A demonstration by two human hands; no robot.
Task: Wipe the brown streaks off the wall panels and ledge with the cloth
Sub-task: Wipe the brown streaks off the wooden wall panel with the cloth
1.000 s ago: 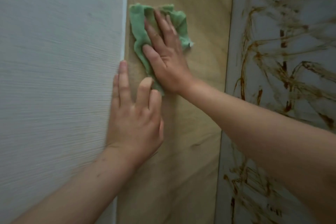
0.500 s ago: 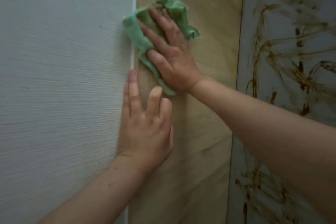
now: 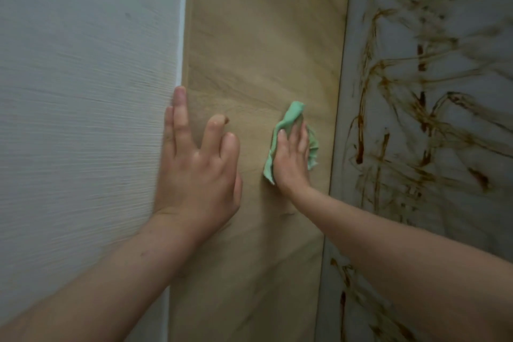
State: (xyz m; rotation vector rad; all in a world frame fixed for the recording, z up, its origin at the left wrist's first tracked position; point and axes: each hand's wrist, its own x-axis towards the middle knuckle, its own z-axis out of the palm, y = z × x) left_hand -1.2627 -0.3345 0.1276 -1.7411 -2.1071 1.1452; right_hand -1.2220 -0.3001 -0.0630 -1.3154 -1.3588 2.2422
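Head view: on the wood panel (image 3: 263,36) the left hand (image 3: 194,175) braces flat, fingers spread, while the right hand (image 3: 293,158) presses the bunched cloth (image 3: 291,113) with straight fingers near its right edge; beyond that edge, the streaks (image 3: 421,100) may just smear under so small a wad.

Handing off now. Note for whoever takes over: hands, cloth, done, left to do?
Left hand: flat on the wall across the seam between white textured panel and wood panel, holding nothing.
Right hand: straight fingers press the green cloth against the wood panel.
Done: wood panel looks mostly clean.
Left: brown streaks cover the grey panel on the right.
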